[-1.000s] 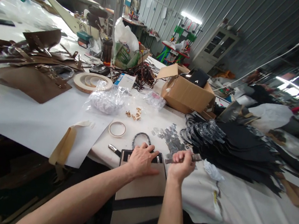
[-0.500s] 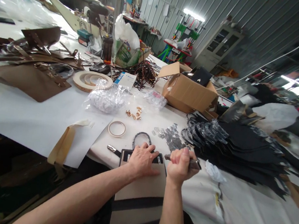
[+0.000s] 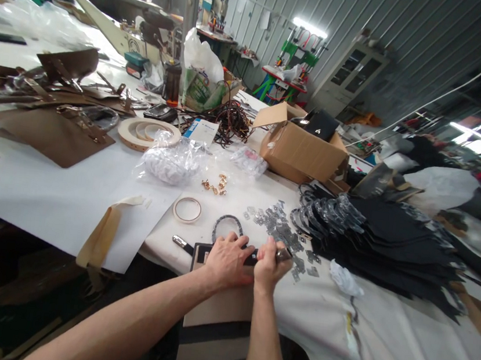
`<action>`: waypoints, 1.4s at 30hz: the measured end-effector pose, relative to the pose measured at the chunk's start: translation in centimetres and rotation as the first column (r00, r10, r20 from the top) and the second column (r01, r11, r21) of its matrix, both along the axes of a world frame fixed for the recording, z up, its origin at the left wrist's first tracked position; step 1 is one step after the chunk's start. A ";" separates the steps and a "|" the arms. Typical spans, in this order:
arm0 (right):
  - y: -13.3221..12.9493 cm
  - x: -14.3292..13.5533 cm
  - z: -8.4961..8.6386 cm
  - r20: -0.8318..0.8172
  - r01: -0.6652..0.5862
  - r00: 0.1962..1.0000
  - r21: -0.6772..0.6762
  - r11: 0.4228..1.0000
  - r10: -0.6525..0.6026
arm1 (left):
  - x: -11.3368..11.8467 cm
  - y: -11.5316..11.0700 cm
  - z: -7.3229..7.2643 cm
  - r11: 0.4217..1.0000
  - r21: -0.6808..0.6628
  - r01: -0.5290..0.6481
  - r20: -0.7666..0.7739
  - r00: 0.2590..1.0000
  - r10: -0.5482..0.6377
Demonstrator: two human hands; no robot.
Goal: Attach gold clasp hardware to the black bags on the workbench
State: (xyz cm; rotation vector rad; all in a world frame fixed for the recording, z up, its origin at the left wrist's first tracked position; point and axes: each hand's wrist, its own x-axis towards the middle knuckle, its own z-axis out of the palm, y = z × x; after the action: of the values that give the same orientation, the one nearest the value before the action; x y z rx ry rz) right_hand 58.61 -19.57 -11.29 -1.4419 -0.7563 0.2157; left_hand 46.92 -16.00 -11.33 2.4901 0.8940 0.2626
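Note:
My left hand point(image 3: 228, 260) lies with fingers spread on the top edge of a beige and black bag panel point(image 3: 202, 312), pressing it to the table edge. A looped handle point(image 3: 228, 225), dark and wrapped in plastic, stands just beyond my fingers. My right hand point(image 3: 270, 262) is closed round a dark, metallic hand tool point(image 3: 284, 255) at the panel's right top corner. Its working end is hidden by my fingers, so its kind is unclear. A black strap with a metal end point(image 3: 182, 244) sticks out on the left.
Small grey metal plates point(image 3: 279, 223) lie scattered beyond my right hand, beside stacked black panels point(image 3: 381, 244) with handles. A tape roll point(image 3: 187, 210), gold fittings point(image 3: 215, 184) and a plastic bag point(image 3: 170, 162) lie ahead. A cardboard box point(image 3: 303, 152) stands farther back.
My right hand has moved left and slightly down with the tool, from beside the panel onto its right top corner. My left hand has stayed in about the same place.

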 end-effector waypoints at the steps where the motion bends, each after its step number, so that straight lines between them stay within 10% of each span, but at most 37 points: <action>1: 0.0 -0.1 -0.4 -0.035 0.006 0.999 0.019 1.000 -0.005 | 0.0 0.0 -0.1 1.000 0.003 0.000 0.000 1.000 0.000; 8: -2.2 0.9 2.8 -0.256 0.139 0.965 0.328 0.934 -0.054 | -1.4 1.1 -0.1 0.992 0.012 0.126 -0.006 0.992 -0.126; 13: -3.7 -0.1 5.0 -0.407 0.012 0.902 0.352 0.936 0.142 | -5.4 1.6 0.0 0.985 0.076 0.152 0.079 0.984 -0.158; 24: -2.1 -5.0 1.1 -0.418 0.056 0.896 0.434 0.899 0.146 | -7.0 1.6 -1.6 0.991 0.026 0.131 0.229 0.964 -0.134; 42: -1.5 -6.2 -0.2 -0.390 0.174 0.921 0.449 0.876 0.017 | -6.1 2.1 -2.3 0.977 -0.212 0.024 0.327 0.944 0.048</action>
State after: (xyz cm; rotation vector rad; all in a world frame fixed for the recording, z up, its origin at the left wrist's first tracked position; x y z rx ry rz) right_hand 52.43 -21.10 -11.46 -0.9143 -0.3844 0.2201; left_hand 40.85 -13.87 -13.61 2.1581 0.7526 0.5423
